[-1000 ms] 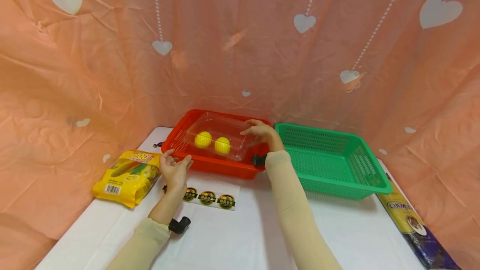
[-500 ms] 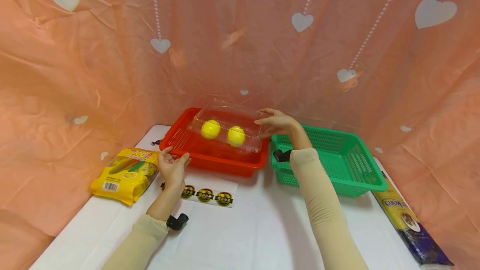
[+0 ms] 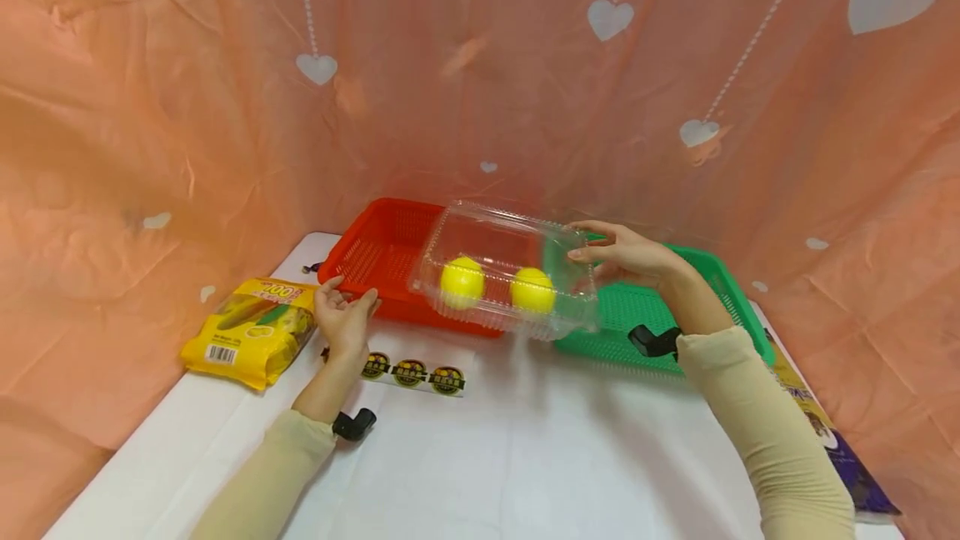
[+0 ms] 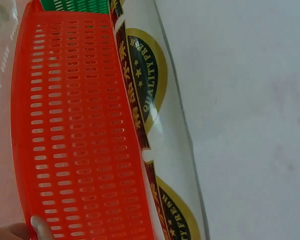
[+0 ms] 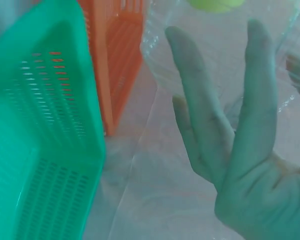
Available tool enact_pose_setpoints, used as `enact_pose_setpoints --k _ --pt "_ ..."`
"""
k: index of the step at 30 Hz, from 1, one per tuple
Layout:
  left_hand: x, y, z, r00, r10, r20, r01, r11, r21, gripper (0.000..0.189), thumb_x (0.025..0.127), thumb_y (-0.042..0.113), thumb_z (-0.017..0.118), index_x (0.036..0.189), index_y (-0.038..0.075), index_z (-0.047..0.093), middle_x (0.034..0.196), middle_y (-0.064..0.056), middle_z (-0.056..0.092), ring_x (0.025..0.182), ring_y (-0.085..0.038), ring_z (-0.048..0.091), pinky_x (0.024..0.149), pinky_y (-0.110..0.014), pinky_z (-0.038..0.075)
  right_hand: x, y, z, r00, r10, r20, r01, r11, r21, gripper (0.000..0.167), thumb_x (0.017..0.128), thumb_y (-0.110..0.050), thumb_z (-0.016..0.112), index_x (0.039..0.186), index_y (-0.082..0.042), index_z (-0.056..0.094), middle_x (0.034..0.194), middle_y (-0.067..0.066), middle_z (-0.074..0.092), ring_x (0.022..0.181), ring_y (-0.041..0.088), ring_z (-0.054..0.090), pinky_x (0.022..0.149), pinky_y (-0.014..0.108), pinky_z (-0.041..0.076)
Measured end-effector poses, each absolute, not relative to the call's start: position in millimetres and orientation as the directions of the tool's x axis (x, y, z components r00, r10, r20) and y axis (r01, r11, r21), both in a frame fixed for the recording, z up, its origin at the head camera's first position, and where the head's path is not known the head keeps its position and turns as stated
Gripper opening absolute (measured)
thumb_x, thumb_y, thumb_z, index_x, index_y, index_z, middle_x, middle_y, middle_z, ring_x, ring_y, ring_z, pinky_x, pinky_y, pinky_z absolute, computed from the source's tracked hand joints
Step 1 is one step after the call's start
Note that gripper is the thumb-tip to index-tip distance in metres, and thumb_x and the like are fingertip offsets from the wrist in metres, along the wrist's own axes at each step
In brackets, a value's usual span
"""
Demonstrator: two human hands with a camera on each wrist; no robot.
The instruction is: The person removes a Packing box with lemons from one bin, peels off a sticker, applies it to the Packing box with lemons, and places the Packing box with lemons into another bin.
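In the head view my right hand (image 3: 633, 257) holds a clear plastic clamshell box (image 3: 498, 247) by its right end, thumb and fingers on either side. Two round yellow balls (image 3: 533, 291) sit inside it. The box hangs tilted above the gap between a red basket (image 3: 386, 252) and a green basket (image 3: 720, 282). My left hand (image 3: 345, 319) pinches the red basket's front rim near its left corner. The left wrist view shows the thumb (image 4: 41, 228) on that basket's outer wall. Right-hand fingers (image 5: 257, 95) spread along the box's clear plastic in the right wrist view.
A yellow snack bag (image 3: 255, 332) lies left of the red basket. A white strip with round dark labels (image 3: 410, 373) lies in front of it. Another bag, gold and purple (image 3: 855, 465), lies at the table's right edge. A pink curtain (image 3: 480, 65) closes off the back.
My right hand has lifted the clear box with the yellow balls out of the red basket and carried it rightward, nearer the green basket. The left hand has stayed at the red rim.
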State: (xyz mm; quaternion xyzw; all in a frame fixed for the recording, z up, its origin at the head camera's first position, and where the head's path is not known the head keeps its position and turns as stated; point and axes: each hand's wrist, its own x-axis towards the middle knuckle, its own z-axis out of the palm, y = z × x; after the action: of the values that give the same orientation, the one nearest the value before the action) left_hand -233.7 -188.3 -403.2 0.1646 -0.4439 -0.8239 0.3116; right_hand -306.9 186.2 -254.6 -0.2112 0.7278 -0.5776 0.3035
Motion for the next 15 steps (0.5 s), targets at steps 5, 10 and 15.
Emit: enact_pose_setpoints --k 5,10,15 --pt "-233 -187 -401 -0.754 -0.657 -0.011 0.34 -0.404 0.849 0.056 0.084 -0.021 0.065 0.128 0.004 0.042 0.097 -0.005 0.034 0.061 -0.01 0.056 0.064 -0.019 0.058 -274 209 -260 -0.702 -0.681 -0.211 0.018 0.278 -0.96 0.065 0.103 -0.015 0.056 0.156 -0.004 0.02 0.151 0.035 0.03 0.101 0.045 0.068 0.077 0.042 0.061" --pt "-232 -187 -400 -0.758 -0.652 -0.004 0.349 -0.411 0.842 0.054 0.084 -0.021 0.064 0.126 0.005 0.042 0.099 -0.006 0.039 0.059 -0.01 0.057 0.063 -0.02 0.058 -244 227 -275 -0.7 -0.681 -0.213 -0.007 0.305 -0.952 0.064 0.102 -0.013 0.056 0.155 -0.002 0.021 0.144 0.036 0.039 0.099 0.045 0.069 0.078 0.047 0.06" --pt "-233 -188 -398 -0.754 -0.657 0.0 0.366 -0.42 0.831 0.055 0.083 -0.023 0.063 0.126 0.004 0.042 0.098 -0.006 0.037 0.059 -0.01 0.057 0.062 -0.019 0.058 -223 238 -296 -0.718 -0.665 -0.206 -0.034 0.329 -0.944 0.066 0.101 -0.011 0.059 0.155 -0.002 0.023 0.141 0.035 0.041 0.094 0.043 0.07 0.073 0.046 0.061"
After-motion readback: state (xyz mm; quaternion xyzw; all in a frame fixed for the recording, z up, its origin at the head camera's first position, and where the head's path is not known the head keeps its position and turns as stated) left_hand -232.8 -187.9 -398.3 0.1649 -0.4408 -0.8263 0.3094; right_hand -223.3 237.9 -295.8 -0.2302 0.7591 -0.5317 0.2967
